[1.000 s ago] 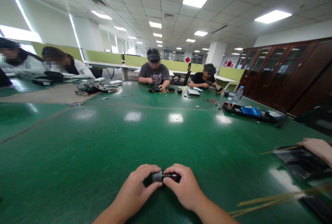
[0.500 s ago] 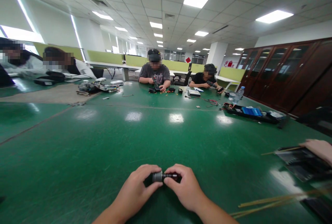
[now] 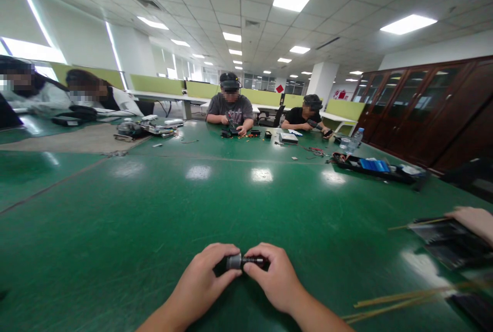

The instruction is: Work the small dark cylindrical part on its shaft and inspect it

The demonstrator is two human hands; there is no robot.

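Observation:
Low in the middle of the head view, my left hand (image 3: pixel 210 273) grips the grey cylinder end of a small cylindrical part (image 3: pixel 234 261), thumb below and fingers above. From the other side my right hand (image 3: pixel 275 275) pinches the part's dark shaft (image 3: pixel 254 260), which has shiny ring-like ridges. The two ends lie in line, level, just over or on the green table (image 3: pixel 173 209); I cannot tell whether they touch it. My palms hide both outer ends of the part.
At right, another person's hand (image 3: pixel 472 221) rests on a dark flat object (image 3: pixel 442 242). Thin yellowish sticks (image 3: pixel 404 298) lie nearer. Farther off are a black tray with blue packs (image 3: pixel 373 165), a water bottle (image 3: pixel 355 139), electronic parts (image 3: pixel 148 128) and seated people (image 3: pixel 230 109).

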